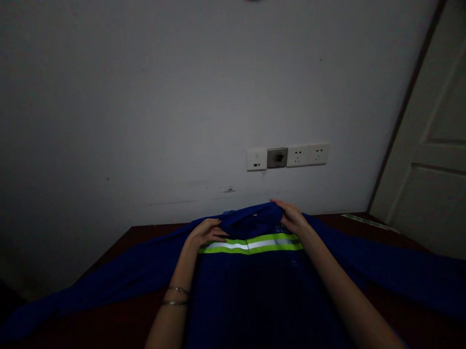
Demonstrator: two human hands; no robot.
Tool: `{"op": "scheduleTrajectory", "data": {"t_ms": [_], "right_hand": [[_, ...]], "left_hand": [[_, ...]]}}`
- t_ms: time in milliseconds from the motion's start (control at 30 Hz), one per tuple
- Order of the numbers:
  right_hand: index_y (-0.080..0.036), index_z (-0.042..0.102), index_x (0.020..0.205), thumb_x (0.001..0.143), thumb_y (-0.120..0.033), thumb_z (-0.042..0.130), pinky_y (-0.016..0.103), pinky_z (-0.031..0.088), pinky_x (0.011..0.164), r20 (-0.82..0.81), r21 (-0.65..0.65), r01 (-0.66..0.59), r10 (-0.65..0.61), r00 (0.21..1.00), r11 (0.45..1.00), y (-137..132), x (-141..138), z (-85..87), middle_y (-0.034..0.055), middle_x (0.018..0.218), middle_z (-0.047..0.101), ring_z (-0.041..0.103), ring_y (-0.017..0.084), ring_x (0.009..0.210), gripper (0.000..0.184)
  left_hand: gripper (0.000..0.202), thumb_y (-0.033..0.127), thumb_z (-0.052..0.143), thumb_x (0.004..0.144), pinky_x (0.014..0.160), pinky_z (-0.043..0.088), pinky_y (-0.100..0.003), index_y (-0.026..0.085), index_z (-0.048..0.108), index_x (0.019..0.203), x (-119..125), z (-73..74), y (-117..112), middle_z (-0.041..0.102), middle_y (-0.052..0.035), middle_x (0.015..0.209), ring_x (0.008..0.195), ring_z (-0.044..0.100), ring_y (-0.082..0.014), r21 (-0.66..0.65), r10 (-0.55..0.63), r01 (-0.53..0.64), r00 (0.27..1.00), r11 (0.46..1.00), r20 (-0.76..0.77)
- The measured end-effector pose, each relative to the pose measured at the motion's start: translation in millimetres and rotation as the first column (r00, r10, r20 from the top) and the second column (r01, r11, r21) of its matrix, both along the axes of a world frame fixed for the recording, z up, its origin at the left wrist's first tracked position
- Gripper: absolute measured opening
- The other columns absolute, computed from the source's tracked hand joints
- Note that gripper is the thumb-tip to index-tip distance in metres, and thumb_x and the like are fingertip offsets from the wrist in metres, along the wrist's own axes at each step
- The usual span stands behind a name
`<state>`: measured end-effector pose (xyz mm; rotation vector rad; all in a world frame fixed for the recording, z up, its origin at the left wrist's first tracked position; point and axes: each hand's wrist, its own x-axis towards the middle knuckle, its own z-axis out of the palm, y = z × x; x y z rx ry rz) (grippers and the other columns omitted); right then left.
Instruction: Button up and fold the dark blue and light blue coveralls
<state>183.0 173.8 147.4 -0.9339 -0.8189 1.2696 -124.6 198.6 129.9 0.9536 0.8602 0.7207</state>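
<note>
A blue work jacket [229, 286] lies spread on the table, front up, its sleeves stretched out to both sides. A yellow-green and silver reflective band [249, 245] runs across its chest. At the left side of the collar [242, 222], my left hand [209, 231] has its fingers bent over the cloth, just above the band. My right hand [292, 218] pinches the collar's right side, thumb and fingers around the raised edge. The lower part of the jacket is lost in shadow.
The dark red table [123, 321] meets a grey-white wall [157, 95] at its far edge. Switches and sockets [288, 156] sit on that wall. A pale patterned strip [368, 222] lies at the back right corner, near a white panelled door [440, 187].
</note>
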Motion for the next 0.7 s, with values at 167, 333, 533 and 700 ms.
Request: {"op": "scheduleTrajectory", "data": {"t_ms": [167,333,533,700], "right_hand": [[-0.017,0.061,0.091,0.070,-0.017,0.054,0.024,0.052,0.067,-0.015,-0.051,-0.150,0.150,0.989,0.987,0.8,8.8,-3.4,0.0030,0.076,0.068,0.063,0.013,0.068,0.022],[-0.017,0.056,0.101,0.066,-0.008,0.049,0.025,0.052,0.072,0.013,-0.045,-0.265,0.266,0.964,0.963,-3.1,13.2,-4.9,0.0046,0.084,0.067,0.064,0.014,0.076,0.037],[-0.020,0.049,0.114,0.066,-0.006,0.047,0.026,0.051,0.071,-0.004,-0.043,-0.277,0.277,0.961,0.960,-1.3,19.0,-9.1,0.0038,0.090,0.067,0.065,0.014,0.074,0.049],[-0.021,0.049,0.117,0.071,-0.010,0.048,0.026,0.050,0.072,0.037,-0.030,-0.300,0.301,0.953,0.953,-0.1,18.3,-7.3,0.0040,0.092,0.067,0.064,0.014,0.076,0.047]], "left_hand": [[0.013,0.013,0.051,0.065,0.082,0.044,-0.047,0.012,0.053,0.079,-8.2,-6.4,6.1,0.065,-0.0091,0.075,0.082,0.063,-0.0241,-0.022,0.011,-0.006,0.969,1.000,0.245],[0.037,-0.003,0.042,0.047,0.079,0.047,-0.031,0.013,0.056,0.077,2.0,-17.3,4.6,0.064,-0.0047,0.075,0.079,0.063,-0.0189,0.109,0.089,-0.122,0.959,0.986,0.269],[0.020,0.002,0.046,0.050,0.054,0.045,-0.021,0.013,0.055,0.063,8.3,-27.1,6.0,0.059,-0.0012,0.057,0.051,0.057,-0.0111,0.071,0.111,-0.114,0.993,0.991,0.041],[0.008,0.017,0.062,0.059,0.041,0.035,-0.016,0.012,0.057,0.061,4.8,-26.6,10.2,0.054,0.0016,0.050,0.040,0.048,-0.0063,0.146,0.207,-0.196,0.977,0.970,-0.060]]}}
